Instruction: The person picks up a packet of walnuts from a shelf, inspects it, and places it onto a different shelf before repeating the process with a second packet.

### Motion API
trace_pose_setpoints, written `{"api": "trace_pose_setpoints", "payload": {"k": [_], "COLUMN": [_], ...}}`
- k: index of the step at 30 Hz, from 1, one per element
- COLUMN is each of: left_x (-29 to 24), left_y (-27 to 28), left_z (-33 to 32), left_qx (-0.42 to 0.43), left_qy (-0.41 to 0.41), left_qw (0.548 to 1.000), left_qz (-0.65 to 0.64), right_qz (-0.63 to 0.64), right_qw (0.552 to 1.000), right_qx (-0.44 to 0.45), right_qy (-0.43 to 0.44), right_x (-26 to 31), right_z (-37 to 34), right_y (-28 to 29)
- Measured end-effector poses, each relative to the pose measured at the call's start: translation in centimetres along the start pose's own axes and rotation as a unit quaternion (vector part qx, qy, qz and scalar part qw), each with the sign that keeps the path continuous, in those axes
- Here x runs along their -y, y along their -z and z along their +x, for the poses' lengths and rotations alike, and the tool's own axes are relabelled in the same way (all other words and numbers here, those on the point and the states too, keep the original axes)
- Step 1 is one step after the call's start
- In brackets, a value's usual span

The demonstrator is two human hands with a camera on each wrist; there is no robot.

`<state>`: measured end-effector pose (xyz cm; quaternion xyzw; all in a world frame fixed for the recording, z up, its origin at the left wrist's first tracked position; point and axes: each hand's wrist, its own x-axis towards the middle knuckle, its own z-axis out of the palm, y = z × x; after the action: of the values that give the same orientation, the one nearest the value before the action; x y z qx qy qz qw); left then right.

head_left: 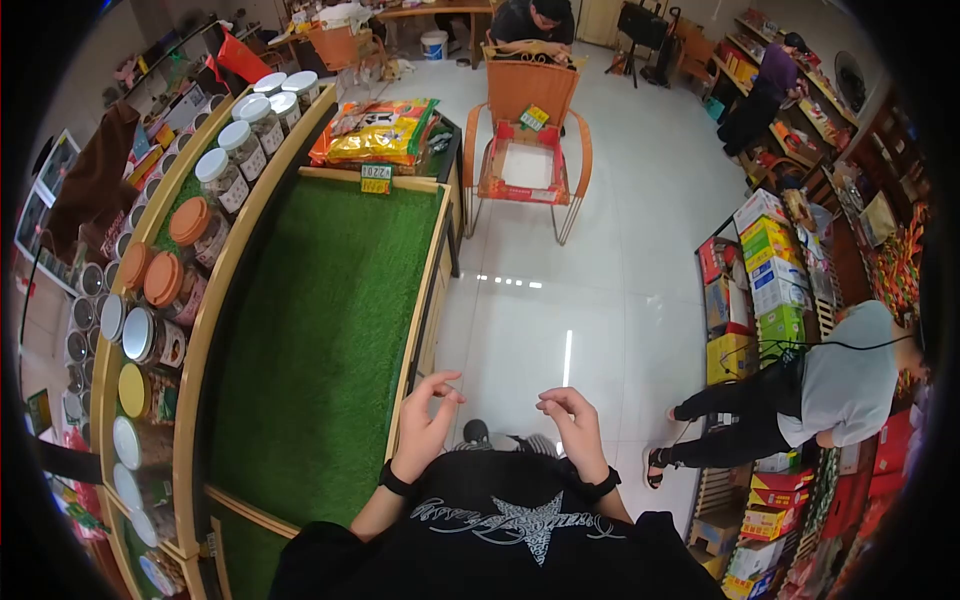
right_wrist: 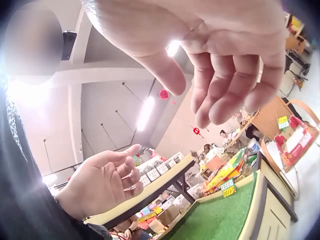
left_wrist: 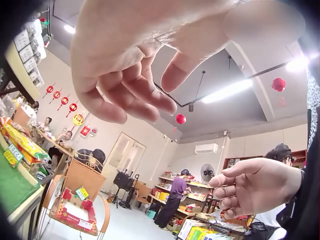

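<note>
My left hand (head_left: 425, 428) is raised in front of my body, near the edge of a display stand covered with green turf (head_left: 320, 310). Its fingers bend loosely and hold nothing, as the left wrist view shows from below. Level with it, my right hand (head_left: 577, 430) hangs over the tiled floor, fingers relaxed and nothing between them. A gap separates the two palms, which roughly face each other. On the stand's far end lie colourful packaged bags (head_left: 378, 130), with price tags (head_left: 376, 179) at the turf's back edge.
Lidded jars (head_left: 222, 180) line a wooden shelf at left. Ahead stands an orange chair (head_left: 530, 90) bearing a red box (head_left: 523, 165). Boxed goods (head_left: 775, 270) fill the right racks, where a person in a grey top (head_left: 850, 375) stands. Others are farther back.
</note>
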<state>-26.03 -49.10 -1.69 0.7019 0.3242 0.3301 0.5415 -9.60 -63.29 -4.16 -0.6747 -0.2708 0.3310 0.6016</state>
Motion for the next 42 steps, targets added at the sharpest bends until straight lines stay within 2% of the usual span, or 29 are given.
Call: {"api": "trace_pose_setpoints", "payload": {"k": [6,13,21,23,30,33,35,42], "left_x": [2.3,2.9,2.1,1.8,1.2,1.7,2.2,4.3], "left_y": [0.8,-0.5,-5.1,-6.8,-11.2,-11.9,-11.9,-9.6], "left_z": [2.2,8.1,19.0,21.6,28.2,30.0,31.4,38.0], "left_qx": [-0.029,-0.046,-0.077,-0.046,-0.034,-0.009,-0.014,-0.035], "left_qy": [0.051,0.061,0.046,0.017,-0.006,0.012,0.019,0.007], "left_qw": [0.998,0.997,0.996,0.998,0.998,0.999,0.999,0.998], "left_qz": [-0.009,0.021,0.003,0.038,0.049,0.048,0.048,0.054], "right_qz": [0.006,0.002,-0.044,-0.003,-0.036,-0.054,-0.03,-0.064], "right_qw": [0.998,0.995,0.992,0.996,0.995,0.992,0.99,0.978], "right_qx": [0.055,0.091,0.115,0.085,0.095,0.11,0.133,0.199], "right_qy": [-0.041,-0.027,0.017,0.001,-0.012,-0.009,-0.026,-0.024], "right_x": [-1.0,-0.7,2.4,2.5,2.7,3.0,2.2,3.1], "right_z": [4.4,12.9,23.8,26.2,34.0,36.2,37.5,43.9], "right_y": [-1.4,-1.2,3.7,5.5,9.3,9.1,8.4,4.5]}}
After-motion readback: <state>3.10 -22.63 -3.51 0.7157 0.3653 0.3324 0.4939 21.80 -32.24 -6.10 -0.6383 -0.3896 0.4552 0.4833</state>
